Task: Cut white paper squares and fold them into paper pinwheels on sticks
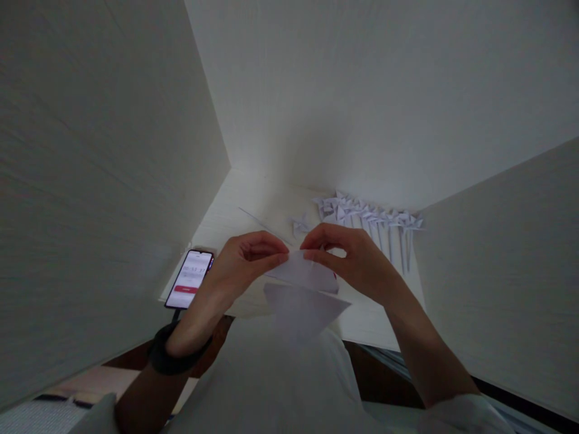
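Note:
Between my two hands I hold a white sheet of paper [307,272] by its upper edge. My left hand [253,259] pinches the edge on the left, thumb against fingers. On the other side my right hand [344,253] pinches it the same way, a short distance away. Below the held sheet, a second pale paper piece [307,307] with a pointed right corner shows close to my shirt; whether the two are joined I cannot tell. Just beyond my hands lies a small folded paper pinwheel head [299,226], partly hidden.
Several paper pinwheels on sticks [375,217] lie in a row at the back right. A thin paper stick [253,217] lies behind my left hand. At the left stands a phone [190,277] with a running timer. Pale walls enclose the table [217,226] on three sides.

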The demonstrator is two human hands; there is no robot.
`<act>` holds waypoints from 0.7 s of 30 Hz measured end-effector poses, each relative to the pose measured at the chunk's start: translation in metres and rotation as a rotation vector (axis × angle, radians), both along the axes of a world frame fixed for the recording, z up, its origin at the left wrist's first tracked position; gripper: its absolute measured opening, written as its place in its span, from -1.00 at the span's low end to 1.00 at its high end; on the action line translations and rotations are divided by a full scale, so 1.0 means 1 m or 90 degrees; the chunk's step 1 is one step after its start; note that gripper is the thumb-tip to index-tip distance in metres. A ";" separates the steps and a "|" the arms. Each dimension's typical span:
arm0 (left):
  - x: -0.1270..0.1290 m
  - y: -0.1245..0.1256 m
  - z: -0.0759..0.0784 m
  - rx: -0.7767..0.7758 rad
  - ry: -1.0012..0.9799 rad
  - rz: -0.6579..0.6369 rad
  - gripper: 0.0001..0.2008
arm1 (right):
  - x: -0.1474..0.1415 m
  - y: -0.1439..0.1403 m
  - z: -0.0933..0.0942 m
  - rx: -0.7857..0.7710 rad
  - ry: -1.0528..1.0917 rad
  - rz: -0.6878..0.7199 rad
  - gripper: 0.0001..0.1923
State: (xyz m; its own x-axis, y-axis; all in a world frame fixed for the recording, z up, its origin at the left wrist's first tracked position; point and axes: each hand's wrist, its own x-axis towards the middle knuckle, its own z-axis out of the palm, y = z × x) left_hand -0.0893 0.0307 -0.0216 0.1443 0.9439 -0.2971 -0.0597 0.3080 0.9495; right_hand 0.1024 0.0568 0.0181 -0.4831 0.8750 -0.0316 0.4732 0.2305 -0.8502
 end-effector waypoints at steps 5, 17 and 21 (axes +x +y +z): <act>0.006 -0.002 0.008 -0.008 -0.007 -0.053 -0.93 | -0.001 0.003 -0.005 -0.035 0.059 -0.039 -0.92; 0.004 -0.005 0.009 0.031 0.026 -0.004 -0.94 | 0.009 0.007 -0.009 -0.123 0.156 0.008 -0.82; 0.005 -0.006 0.013 0.034 0.046 -0.002 -0.94 | 0.010 0.011 -0.007 -0.085 0.155 0.046 -0.70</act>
State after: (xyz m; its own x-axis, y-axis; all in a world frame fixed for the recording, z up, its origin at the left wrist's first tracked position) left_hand -0.0839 0.0247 -0.0087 0.1269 0.9584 -0.2557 0.0111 0.2564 0.9665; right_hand 0.1121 0.0675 0.0115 -0.5519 0.8337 -0.0200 0.2375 0.1342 -0.9621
